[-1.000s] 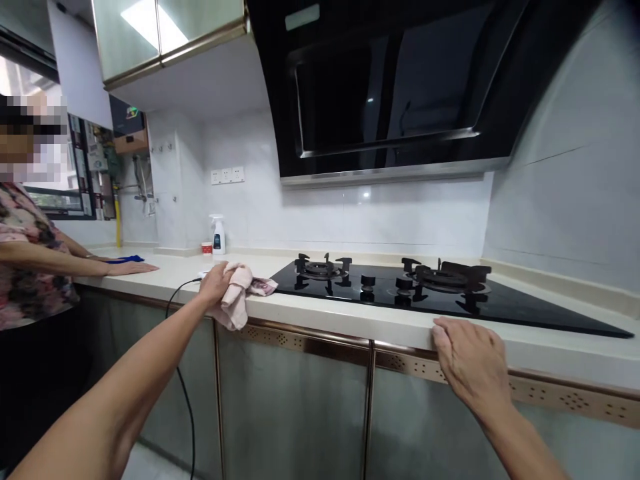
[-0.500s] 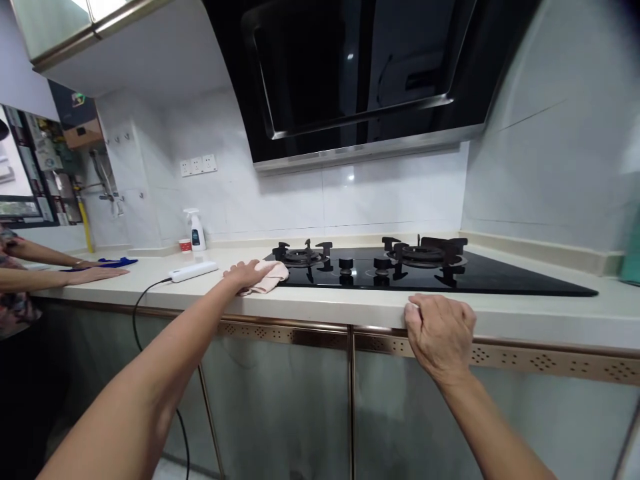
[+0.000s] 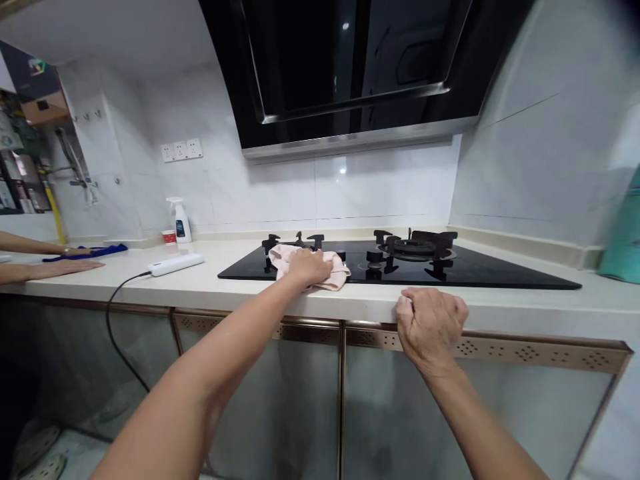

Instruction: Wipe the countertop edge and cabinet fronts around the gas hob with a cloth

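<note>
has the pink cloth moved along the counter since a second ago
Yes. The pink cloth under the left hand went rightward, from the bare countertop onto the black hob.

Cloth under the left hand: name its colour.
Pale pink cloth, plain, lying on the black hob; head view.

cloth (image 3: 310,263) on hob (image 3: 500,273) | power strip (image 3: 175,264) left | bottle (image 3: 181,221) behind

A pale countertop (image 3: 210,288) is seen carrying a black gas hob (image 3: 480,275), a white power strip (image 3: 175,264), a spray bottle (image 3: 181,221), a red cup (image 3: 169,237) and a blue cloth (image 3: 95,251).
</note>
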The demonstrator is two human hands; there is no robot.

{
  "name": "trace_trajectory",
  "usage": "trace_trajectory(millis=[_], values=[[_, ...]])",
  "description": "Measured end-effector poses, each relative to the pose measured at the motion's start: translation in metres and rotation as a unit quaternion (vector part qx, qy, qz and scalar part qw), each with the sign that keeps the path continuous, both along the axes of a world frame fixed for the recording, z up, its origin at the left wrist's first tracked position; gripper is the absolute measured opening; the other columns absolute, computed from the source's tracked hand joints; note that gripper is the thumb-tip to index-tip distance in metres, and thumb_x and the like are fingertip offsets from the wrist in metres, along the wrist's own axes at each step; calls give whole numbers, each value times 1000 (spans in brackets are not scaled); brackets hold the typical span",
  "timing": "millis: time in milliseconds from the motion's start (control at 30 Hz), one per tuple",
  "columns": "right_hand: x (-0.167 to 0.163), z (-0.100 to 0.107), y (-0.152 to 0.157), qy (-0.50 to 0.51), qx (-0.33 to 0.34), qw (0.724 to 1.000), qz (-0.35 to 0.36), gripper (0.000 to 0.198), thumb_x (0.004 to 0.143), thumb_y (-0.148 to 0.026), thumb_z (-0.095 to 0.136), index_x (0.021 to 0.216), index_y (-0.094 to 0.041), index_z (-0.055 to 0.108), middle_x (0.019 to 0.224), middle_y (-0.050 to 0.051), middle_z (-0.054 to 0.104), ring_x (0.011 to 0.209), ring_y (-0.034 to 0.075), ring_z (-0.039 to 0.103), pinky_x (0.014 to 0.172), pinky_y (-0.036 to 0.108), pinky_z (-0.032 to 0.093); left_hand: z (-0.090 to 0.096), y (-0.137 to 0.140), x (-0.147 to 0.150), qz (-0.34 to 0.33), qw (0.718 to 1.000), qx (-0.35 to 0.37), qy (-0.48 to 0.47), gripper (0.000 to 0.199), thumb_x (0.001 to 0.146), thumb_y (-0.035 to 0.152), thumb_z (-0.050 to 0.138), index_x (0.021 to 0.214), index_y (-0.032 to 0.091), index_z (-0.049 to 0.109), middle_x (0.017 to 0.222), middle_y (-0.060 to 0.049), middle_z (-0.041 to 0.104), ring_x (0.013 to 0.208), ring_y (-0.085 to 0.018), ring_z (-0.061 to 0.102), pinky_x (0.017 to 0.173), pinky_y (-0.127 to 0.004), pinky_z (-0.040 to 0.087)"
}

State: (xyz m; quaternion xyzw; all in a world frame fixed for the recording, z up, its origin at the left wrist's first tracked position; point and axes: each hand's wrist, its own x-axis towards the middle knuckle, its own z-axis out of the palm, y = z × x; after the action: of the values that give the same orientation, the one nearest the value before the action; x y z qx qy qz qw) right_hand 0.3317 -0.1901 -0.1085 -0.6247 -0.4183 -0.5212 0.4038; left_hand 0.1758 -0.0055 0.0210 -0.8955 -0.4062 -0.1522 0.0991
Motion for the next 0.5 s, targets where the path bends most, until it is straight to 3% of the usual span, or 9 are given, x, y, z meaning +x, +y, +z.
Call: trace_trajectory(millis=[167,367,500], values=[[5,-3,1,-10,6,1000,6,19,94,-32,44,93,-22,61,92,7,65,86,23,50,89,39,30,12,14,10,-47,998,-31,29,60,93,53,35,138,19,53,142,-16,57,128,-33,54,101,-46,42],[10,-4,-3,-35,-17,999,10,21,95,-30,44,100,-21,63,98,7,68,91,23,52,92,38,31,11,19,-12,-78,996,-19,36,63,96,60,24,137,25,56,142,-13,58,128,-34,53,107,-50,37],[14,-5,-7,-54,-31,998,7,23,97,-30,44,104,-20,64,99,7,69,94,22,53,93,38,31,7,15,-38,-80,996,5,35,54,96,59,30,136,35,57,139,-7,61,128,-31,54,108,-49,35]])
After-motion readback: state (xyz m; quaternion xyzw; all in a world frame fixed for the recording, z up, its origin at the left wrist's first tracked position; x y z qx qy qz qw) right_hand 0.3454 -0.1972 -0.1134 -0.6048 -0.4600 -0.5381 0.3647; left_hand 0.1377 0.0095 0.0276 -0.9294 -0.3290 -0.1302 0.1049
